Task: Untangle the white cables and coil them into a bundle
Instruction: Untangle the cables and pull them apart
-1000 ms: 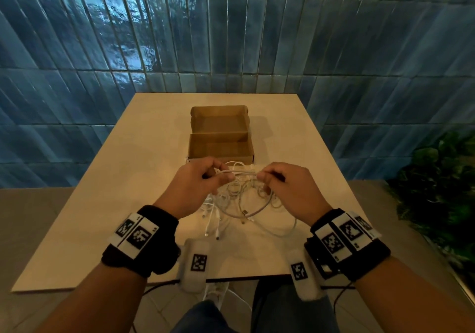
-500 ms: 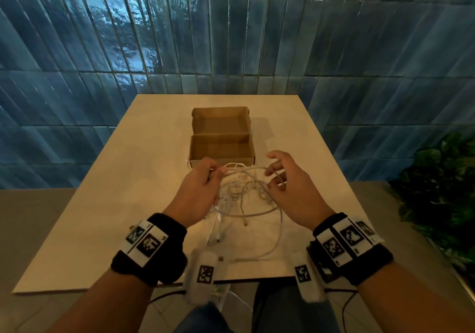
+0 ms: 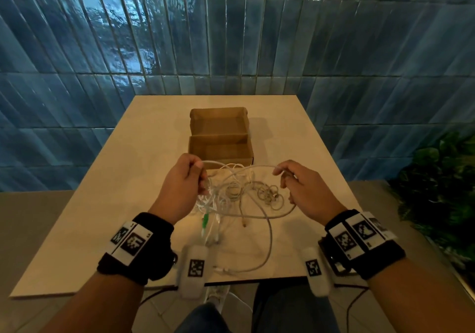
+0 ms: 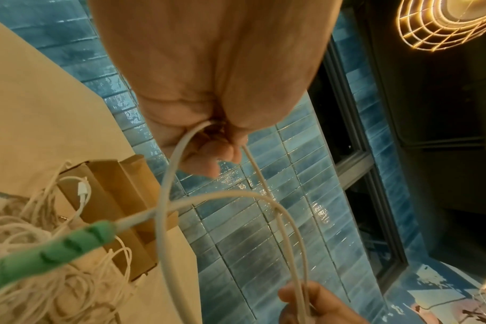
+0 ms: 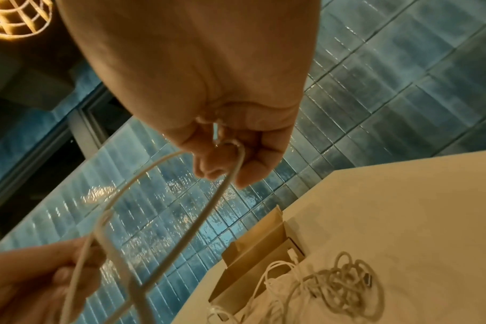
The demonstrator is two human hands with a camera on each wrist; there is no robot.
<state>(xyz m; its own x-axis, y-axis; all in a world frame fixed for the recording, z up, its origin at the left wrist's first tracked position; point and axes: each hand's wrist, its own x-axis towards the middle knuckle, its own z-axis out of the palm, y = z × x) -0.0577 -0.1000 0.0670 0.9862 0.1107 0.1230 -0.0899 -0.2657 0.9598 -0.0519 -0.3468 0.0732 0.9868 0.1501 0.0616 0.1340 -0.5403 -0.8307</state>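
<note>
A tangle of white cables [image 3: 239, 191] lies on the table between my hands, in front of the cardboard box. My left hand [image 3: 189, 175] grips loops of one thicker white cable [image 4: 164, 197] raised above the pile. My right hand [image 3: 291, 178] pinches the same cable [image 5: 230, 175] about a hand's width to the right, so a strand spans between the hands. A loop hangs below them and trails toward the table's near edge [image 3: 267, 245]. One cable end carries a green spiral sleeve [image 4: 50, 252], seen near my left wrist.
An open cardboard box [image 3: 221, 137] stands at mid-table just behind the cable pile, lid flap folded back. The beige table [image 3: 102, 204] abuts a blue tiled wall. A green plant [image 3: 442, 183] stands at the right of the table.
My hands have moved apart and lifted. The right hand, open half a second ago, now pinches the cable again, and the loop between the hands is wider.
</note>
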